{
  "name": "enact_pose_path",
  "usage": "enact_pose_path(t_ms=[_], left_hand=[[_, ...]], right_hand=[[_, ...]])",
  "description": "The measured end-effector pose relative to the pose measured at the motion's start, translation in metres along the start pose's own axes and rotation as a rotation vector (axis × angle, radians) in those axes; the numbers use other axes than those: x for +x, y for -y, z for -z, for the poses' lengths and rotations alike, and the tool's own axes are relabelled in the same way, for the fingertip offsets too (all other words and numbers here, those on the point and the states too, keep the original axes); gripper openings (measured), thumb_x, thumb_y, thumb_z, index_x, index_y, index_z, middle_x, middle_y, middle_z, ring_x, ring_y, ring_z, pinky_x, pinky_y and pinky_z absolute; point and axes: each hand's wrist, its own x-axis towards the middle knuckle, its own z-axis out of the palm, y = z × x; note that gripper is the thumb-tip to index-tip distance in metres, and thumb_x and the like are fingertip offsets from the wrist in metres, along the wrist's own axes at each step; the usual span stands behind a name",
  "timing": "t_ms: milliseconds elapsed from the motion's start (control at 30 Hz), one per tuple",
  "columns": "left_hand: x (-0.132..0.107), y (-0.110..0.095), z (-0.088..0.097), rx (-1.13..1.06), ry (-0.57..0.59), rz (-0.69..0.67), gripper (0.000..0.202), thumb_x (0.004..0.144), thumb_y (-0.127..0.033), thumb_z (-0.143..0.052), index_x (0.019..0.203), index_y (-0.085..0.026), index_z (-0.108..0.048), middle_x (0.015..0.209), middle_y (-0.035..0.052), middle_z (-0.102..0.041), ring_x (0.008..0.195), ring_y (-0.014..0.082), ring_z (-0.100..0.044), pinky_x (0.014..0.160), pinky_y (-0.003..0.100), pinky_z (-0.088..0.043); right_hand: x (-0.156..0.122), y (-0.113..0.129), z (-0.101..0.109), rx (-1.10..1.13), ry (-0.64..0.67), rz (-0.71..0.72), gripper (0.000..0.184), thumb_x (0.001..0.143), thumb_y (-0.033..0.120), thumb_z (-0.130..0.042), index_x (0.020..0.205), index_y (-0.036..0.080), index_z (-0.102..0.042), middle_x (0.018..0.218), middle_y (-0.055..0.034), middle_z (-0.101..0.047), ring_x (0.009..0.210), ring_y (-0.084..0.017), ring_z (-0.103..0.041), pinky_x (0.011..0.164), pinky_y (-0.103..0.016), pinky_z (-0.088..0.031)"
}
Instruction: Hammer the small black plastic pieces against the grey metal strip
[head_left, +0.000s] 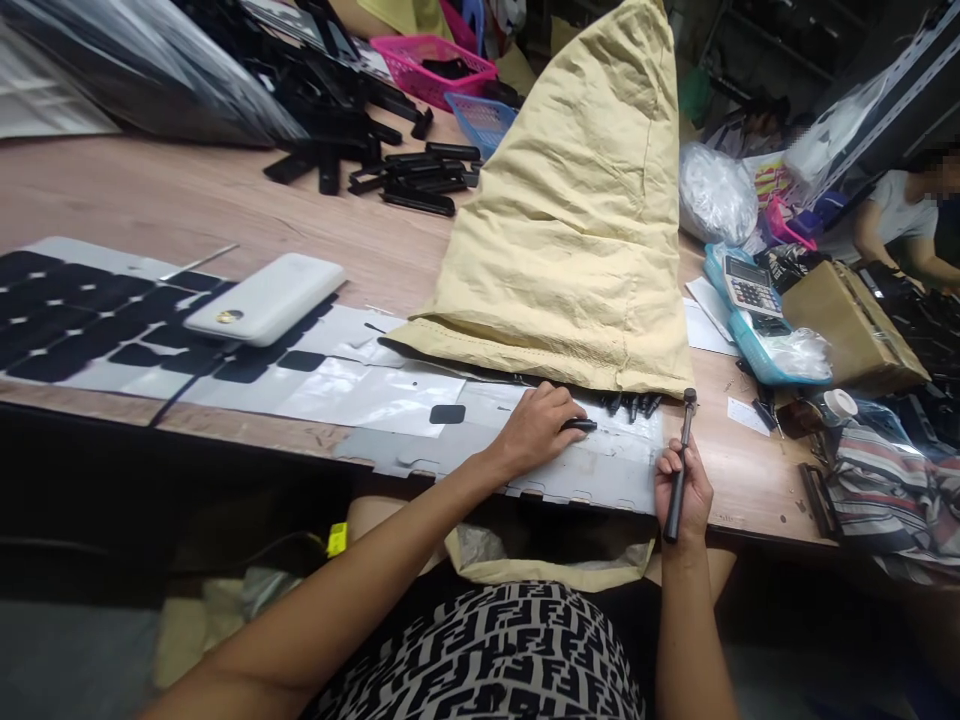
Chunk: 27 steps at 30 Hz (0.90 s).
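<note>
My left hand (536, 430) rests on a grey sheet (420, 455) at the table's near edge, fingers closed on a small black plastic piece (579, 425). My right hand (681, 487) grips a thin black tool (680, 465) held upright, its small head near the top. Several small black pieces (628, 403) lie just under the edge of a big tan sack (577, 220) that leans on the table behind both hands.
A white power bank (266, 297) lies on a sheet of black pads (82, 320). Black parts (409, 175), a pink basket (435, 65) and a blue basket (480, 118) stand at the back. A calculator (750, 285) and a cardboard box (851, 325) sit right, where other people work.
</note>
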Motion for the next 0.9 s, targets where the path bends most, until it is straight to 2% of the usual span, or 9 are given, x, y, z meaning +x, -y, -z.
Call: enact_pose_path(t_ms=[100,200,367,467,600,667,733,900], left_hand=[[-0.003,0.012,-0.003,-0.148,0.019,0.048,0.027,0.081,-0.032,-0.079,0.104,-0.019,-0.074,0.091,0.0043,-0.064,0.091,0.0221,-0.051,0.086,0.037,-0.042],[-0.002,0.016,-0.003,-0.208,0.02,0.074,0.027,0.079,-0.032,-0.08,0.103,-0.019,-0.075,0.089,0.004,-0.065,0.09,0.022,-0.051,0.083,0.035,-0.043],[-0.003,0.014,-0.002,-0.239,-0.004,0.108,0.02,0.081,-0.029,-0.077,0.098,-0.019,-0.075,0.089,0.004,-0.066,0.091,0.0224,-0.052,0.081,0.035,-0.043],[-0.002,0.012,-0.001,-0.234,-0.007,0.112,0.016,0.08,-0.027,-0.077,0.094,-0.019,-0.075,0.087,0.0039,-0.066,0.09,0.022,-0.052,0.081,0.035,-0.043],[0.0,0.01,0.0,-0.237,-0.001,0.117,0.013,0.081,-0.028,-0.076,0.09,-0.02,-0.076,0.086,0.0041,-0.065,0.088,0.0215,-0.051,0.081,0.035,-0.043],[0.0,0.01,0.0,-0.243,-0.004,0.123,0.012,0.08,-0.027,-0.076,0.089,-0.019,-0.076,0.086,0.0044,-0.065,0.088,0.0215,-0.05,0.082,0.035,-0.043],[0.001,0.01,0.0,-0.247,-0.008,0.127,0.011,0.079,-0.027,-0.076,0.088,-0.019,-0.076,0.085,0.0044,-0.064,0.088,0.0214,-0.05,0.081,0.035,-0.043],[0.001,0.012,-0.003,-0.266,-0.025,0.115,0.009,0.081,-0.027,-0.072,0.084,-0.019,-0.077,0.081,0.0044,-0.062,0.085,0.0209,-0.049,0.08,0.036,-0.043]], right_hand=[[-0.005,0.001,-0.003,-0.087,0.019,0.043,0.028,0.075,0.025,-0.073,0.102,0.024,-0.065,0.086,0.0017,-0.052,0.059,-0.008,-0.04,0.055,-0.023,-0.04],[-0.015,0.002,-0.008,-0.198,0.039,0.097,0.039,0.076,0.027,-0.073,0.114,0.027,-0.064,0.086,0.002,-0.054,0.057,-0.007,-0.042,0.052,-0.022,-0.038],[-0.042,-0.006,-0.014,-0.596,0.121,0.135,0.059,0.083,0.027,-0.07,0.14,0.027,-0.054,0.09,0.0009,-0.059,0.056,-0.008,-0.05,0.052,-0.024,-0.044],[-0.055,-0.012,-0.018,-0.913,0.187,0.234,0.056,0.087,0.025,-0.065,0.142,0.021,-0.055,0.094,-0.0031,-0.065,0.069,-0.012,-0.06,0.063,-0.026,-0.052],[-0.064,-0.014,-0.03,-1.228,0.366,0.485,0.053,0.089,0.017,-0.059,0.142,0.022,-0.058,0.108,-0.0081,-0.07,0.091,-0.02,-0.068,0.082,-0.033,-0.058],[-0.066,-0.014,-0.037,-1.282,0.446,0.6,0.057,0.09,0.013,-0.055,0.146,0.022,-0.054,0.114,-0.0095,-0.07,0.099,-0.021,-0.068,0.089,-0.035,-0.058],[-0.067,-0.016,-0.042,-1.307,0.487,0.648,0.06,0.09,0.01,-0.053,0.148,0.022,-0.051,0.111,-0.01,-0.07,0.098,-0.021,-0.069,0.091,-0.035,-0.058],[-0.068,-0.021,-0.044,-1.287,0.447,0.511,0.057,0.086,0.012,-0.058,0.141,0.027,-0.061,0.099,-0.0083,-0.071,0.088,-0.024,-0.068,0.085,-0.037,-0.059]])
